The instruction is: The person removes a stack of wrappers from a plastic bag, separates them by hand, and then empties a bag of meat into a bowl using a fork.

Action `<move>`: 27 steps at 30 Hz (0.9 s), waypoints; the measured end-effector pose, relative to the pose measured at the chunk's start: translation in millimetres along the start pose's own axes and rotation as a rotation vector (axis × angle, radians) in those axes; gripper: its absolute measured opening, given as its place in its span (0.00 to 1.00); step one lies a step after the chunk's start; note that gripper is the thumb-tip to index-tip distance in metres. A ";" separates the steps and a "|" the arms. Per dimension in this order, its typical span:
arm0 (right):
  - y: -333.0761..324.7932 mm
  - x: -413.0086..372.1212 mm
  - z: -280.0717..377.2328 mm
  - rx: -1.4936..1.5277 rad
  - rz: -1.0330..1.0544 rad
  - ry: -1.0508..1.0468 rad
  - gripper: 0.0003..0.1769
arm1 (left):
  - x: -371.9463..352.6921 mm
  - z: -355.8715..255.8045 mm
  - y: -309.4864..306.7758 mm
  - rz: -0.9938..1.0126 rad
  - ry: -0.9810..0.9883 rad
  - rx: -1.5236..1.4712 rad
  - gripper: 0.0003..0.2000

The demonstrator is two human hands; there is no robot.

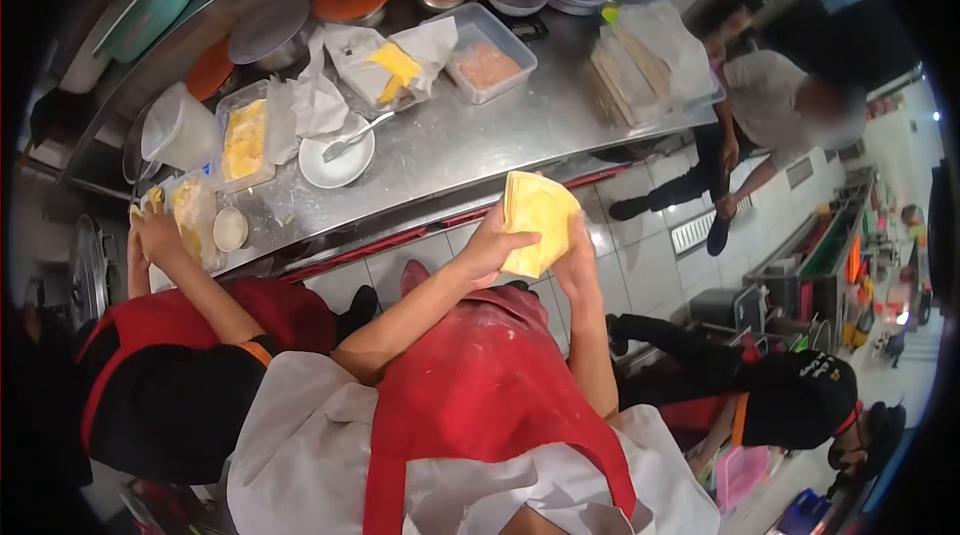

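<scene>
I hold a stack of thin yellow square wrappers (540, 220) in front of my red apron, just off the front edge of the steel counter (460, 150). My left hand (488, 247) grips the stack from the left, thumb on top. From below and to the right, my right hand (578, 267) supports its lower edge. The wrappers are slightly fanned and tilted.
On the counter stand a white bowl with a spoon (338, 160), a tub of yellow filling (245, 143), a tub of pink mince (488, 63), paper with yellow pieces (395, 70) and covered pots. A co-worker's hand (158, 232) works at the left. Two people are at right.
</scene>
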State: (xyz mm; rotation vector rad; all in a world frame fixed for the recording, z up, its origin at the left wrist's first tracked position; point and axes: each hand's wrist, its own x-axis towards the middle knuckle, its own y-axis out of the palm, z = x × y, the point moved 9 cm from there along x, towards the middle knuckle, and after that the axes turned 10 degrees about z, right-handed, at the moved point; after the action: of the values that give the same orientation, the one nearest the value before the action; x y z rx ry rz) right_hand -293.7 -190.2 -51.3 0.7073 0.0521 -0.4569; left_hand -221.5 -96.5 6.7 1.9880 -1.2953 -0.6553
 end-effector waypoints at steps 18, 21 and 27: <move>92.9 -48.1 118.1 -1.729 0.006 -0.712 0.16 | 28.2 54.8 -67.2 -0.122 -0.117 -0.455 0.24; 79.9 -24.1 103.9 -1.806 0.050 -0.493 0.16 | 22.6 27.1 -1.4 -0.013 -0.144 -0.574 0.29; 76.2 -34.4 81.6 -0.360 0.313 -0.276 0.22 | 33.5 59.4 -40.6 0.138 -0.170 -0.666 0.34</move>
State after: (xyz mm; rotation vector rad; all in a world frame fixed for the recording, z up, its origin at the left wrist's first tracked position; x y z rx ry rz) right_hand -301.2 -178.2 64.7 0.2865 -0.2288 -0.2314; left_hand -227.3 -131.2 -64.5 1.3136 -1.1027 -1.0427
